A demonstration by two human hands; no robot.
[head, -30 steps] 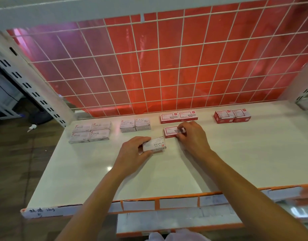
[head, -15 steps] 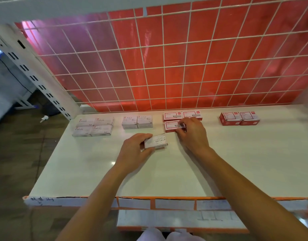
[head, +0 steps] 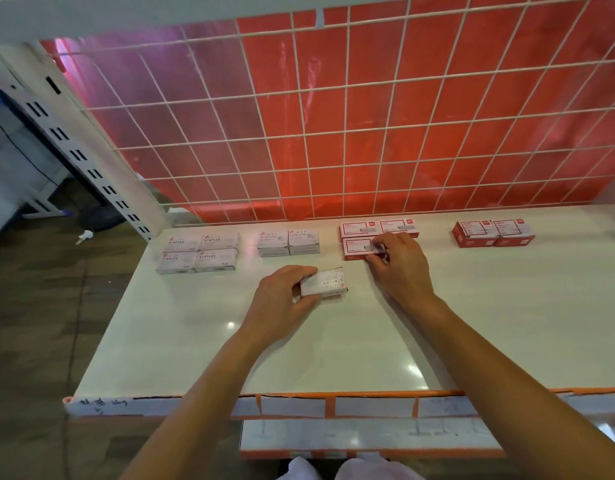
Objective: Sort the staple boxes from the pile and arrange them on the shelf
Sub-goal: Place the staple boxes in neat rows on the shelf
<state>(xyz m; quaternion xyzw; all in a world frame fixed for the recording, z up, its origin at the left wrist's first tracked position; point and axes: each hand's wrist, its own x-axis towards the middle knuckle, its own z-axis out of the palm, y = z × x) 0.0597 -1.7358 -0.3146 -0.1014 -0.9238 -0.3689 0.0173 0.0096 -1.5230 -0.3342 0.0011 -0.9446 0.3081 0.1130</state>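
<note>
On the white shelf (head: 507, 323), the right hand (head: 403, 268) pinches a red box (head: 355, 248) just beside the red pair (head: 379, 227); a hard push may skew them. The left hand (head: 282, 299) grips a white STAPLES box (head: 328, 284), print reversed, perhaps landing backwards.

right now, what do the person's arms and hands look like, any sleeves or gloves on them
Both are bare. The left hand and right hand wear no gloves, and no rings show on the fingers. No sleeve covers the left forearm or the right forearm anywhere in view, and neither wrist shows a watch, band or marking.
</note>
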